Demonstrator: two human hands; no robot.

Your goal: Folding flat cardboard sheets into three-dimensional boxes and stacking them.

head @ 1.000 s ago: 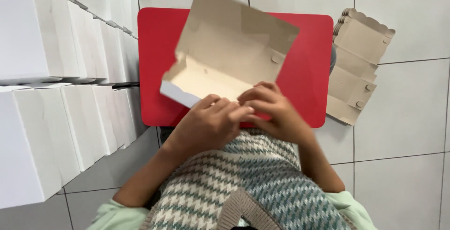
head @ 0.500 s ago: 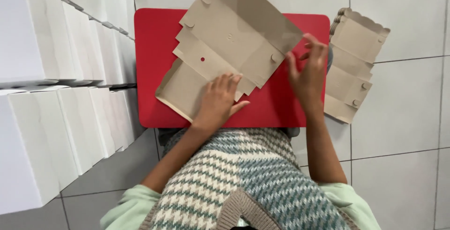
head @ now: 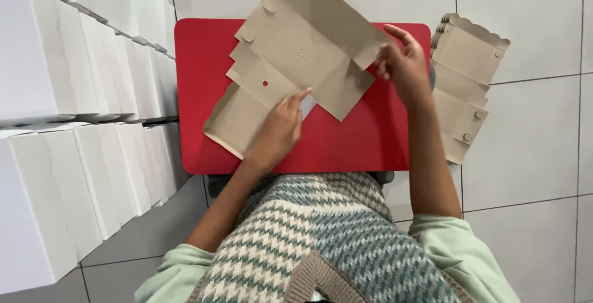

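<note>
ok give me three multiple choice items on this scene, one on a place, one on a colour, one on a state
1. Where does the stack of flat cardboard blanks lie?
A. on the person's lap
B. on the tiled floor past the table's right edge
C. on top of the white boxes

2. What colour is the table?
A. red
B. blue
C. grey

3. What state is the cardboard blank on the table in?
A. folded into a closed box
B. torn in two
C. unfolded, nearly flat

Answers:
1. B, the stack sits on floor tiles beside the table, away from the white boxes.
2. A, its bare top shows red around the cardboard.
3. C, it spreads out open, with the left hand pressing on it and the right hand at its right edge.
</note>
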